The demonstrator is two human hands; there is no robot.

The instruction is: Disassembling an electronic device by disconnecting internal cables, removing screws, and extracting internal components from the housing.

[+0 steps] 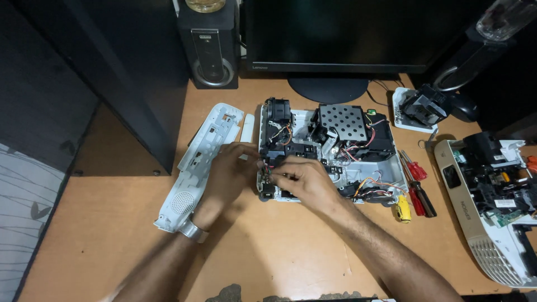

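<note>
An opened projector (335,148) with its cover off lies on the wooden desk (263,246), showing black parts, a perforated metal plate (343,121) and coloured wires. My left hand (229,170) rests at the projector's left edge, fingers curled onto the black parts there. My right hand (305,178) lies over the front left corner, fingertips pinching at a small part or wires between both hands. What exactly the fingers grip is hidden. A silver band sits on my left wrist.
A white plastic cover panel (196,168) lies left of the projector. Red-handled screwdrivers (417,182) and a small yellow tool (401,210) lie to its right. A second opened projector (495,207) sits at the far right. A monitor (335,39) and a speaker (211,47) stand behind.
</note>
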